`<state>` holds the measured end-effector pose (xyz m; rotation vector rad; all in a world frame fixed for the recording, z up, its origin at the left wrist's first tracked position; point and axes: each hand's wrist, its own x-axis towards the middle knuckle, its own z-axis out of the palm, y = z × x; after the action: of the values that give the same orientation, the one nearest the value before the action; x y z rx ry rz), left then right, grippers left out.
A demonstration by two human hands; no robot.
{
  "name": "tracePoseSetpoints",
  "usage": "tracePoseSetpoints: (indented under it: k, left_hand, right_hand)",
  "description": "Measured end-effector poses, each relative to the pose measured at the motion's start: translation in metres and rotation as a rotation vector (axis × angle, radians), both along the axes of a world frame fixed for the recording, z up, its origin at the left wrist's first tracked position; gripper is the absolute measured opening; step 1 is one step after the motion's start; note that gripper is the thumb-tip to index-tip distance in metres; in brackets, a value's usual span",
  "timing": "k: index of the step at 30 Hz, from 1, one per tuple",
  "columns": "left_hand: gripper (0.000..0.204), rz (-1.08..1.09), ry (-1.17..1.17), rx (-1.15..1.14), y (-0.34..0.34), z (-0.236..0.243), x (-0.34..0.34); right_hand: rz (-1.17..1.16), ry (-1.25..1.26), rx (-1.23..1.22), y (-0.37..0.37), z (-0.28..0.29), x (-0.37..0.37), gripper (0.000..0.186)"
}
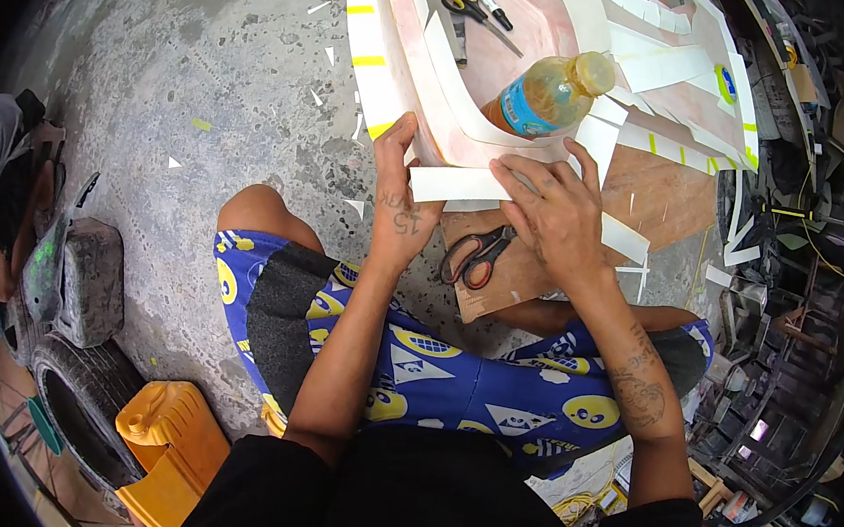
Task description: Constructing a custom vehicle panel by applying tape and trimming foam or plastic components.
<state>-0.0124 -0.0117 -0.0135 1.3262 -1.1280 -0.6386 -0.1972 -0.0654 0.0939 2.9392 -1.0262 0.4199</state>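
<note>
Right hand (pixel 559 210) pinched white strip (pixel 449 184) along near edge of moulded panel (pixel 538 28), presumably steadying it; left hand (pixel 404 197) curled beside, grip unclear.

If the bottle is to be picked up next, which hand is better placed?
Probably the right hand: the bottle is just beyond it, while the left hand is farther left. Both are at the white strip.

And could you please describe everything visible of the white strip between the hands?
The white strip is narrow, flat and straight-edged, apparently paper or thin card. It runs nearly level along the near edge of the pinkish shell. Its left end meets the left hand; fingers of the right hand cover its right end, hiding how far it continues.
</note>
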Motion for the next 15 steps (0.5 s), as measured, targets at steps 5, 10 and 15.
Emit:
tracePoseSetpoints:
  k: [5,10,15]
  left_hand:
    - [0.066,-0.007,0.054,0.03,0.0001,0.0029,-0.0013]
    - [0.067,0.004,-0.011,0.009,-0.0008,-0.003,-0.0001]
    - [0.073,0.0,-0.016,0.001,-0.0012,-0.0046,0.0004]
  right_hand:
    - [0.002,0.003,-0.002,-0.0005,0.0014,0.0002,0.051]
    - [0.006,-0.002,-0.008,-0.0006,0.0014,0.0002,0.051]
    - [0.001,0.001,-0.001,0.0003,0.0018,0.0011,0.051]
